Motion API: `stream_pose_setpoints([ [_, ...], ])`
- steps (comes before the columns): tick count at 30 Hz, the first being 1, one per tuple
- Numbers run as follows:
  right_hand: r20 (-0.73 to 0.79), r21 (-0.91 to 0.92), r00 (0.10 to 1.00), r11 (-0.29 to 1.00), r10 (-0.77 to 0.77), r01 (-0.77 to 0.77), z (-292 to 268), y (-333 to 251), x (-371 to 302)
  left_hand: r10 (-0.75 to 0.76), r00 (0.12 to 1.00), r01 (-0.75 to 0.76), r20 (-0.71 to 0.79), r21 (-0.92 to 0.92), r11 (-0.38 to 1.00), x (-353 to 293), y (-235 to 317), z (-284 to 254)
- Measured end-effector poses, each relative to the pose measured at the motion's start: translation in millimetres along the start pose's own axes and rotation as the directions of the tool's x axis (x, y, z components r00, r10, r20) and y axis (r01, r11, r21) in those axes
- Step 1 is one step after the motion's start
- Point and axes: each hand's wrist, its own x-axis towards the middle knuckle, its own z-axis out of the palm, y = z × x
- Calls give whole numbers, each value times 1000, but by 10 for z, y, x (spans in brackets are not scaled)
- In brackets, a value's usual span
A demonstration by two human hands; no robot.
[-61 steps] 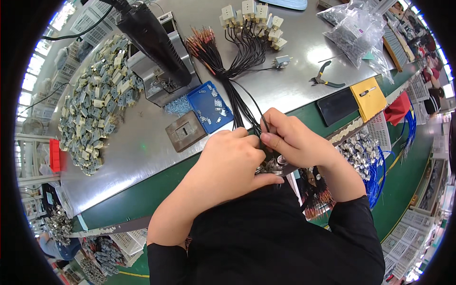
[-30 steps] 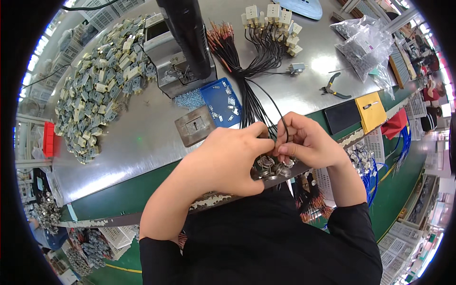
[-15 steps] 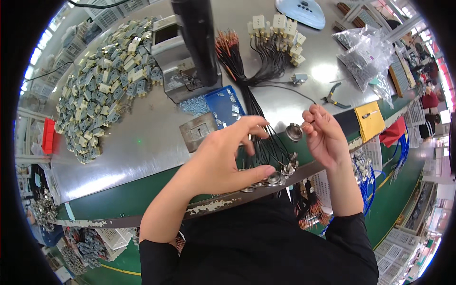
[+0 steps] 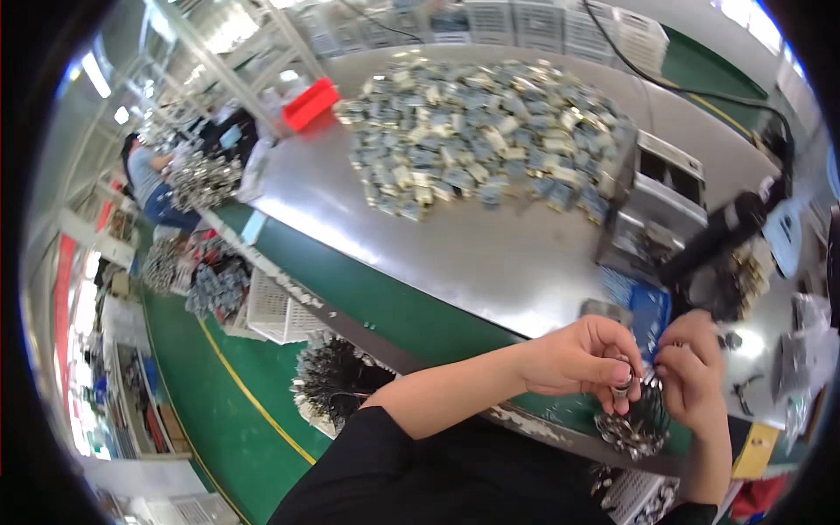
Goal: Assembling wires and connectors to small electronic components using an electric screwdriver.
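My left hand (image 4: pixel 582 360) is closed, its thumb and fingers gripping a small round metal cup (image 4: pixel 622 383). Close beside it on the right, my right hand (image 4: pixel 691 372) has its thumb and fingertips pinched together. Whatever lies in that pinch is too small and blurred to name. Below both hands, a cluster of shiny metal cups (image 4: pixel 632 432) on dark wires lies at the table's front edge. Just beyond the fingers is a shallow blue tray (image 4: pixel 650 317), partly hidden by them.
A grey bench machine (image 4: pixel 652 219) with a thick black handle (image 4: pixel 719 234) stands beyond the hands. Grey and cream connector blocks (image 4: pixel 490 131) form a large heap, with a red bin (image 4: pixel 311 103) to its left. Pliers (image 4: pixel 746 394) lie at right. Another person (image 4: pixel 150 179) sits far left.
The view has swung left, so the heap now sits near the middle. My hands have come together; my left hand, open before, has closed on a metal cup.
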Motion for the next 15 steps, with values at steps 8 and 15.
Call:
stream_pose_setpoints([
  [8, 191, 391, 981, 913, 44, -117, 302, 304, 159, -64, 998, 64, 1, 73, 995, -100, 301, -226],
  [15, 259, 442, 965, 886, 26, -143, 295, 383, 69, -123, 990, 100, 63, 290, 952, -164, 346, -420],
])
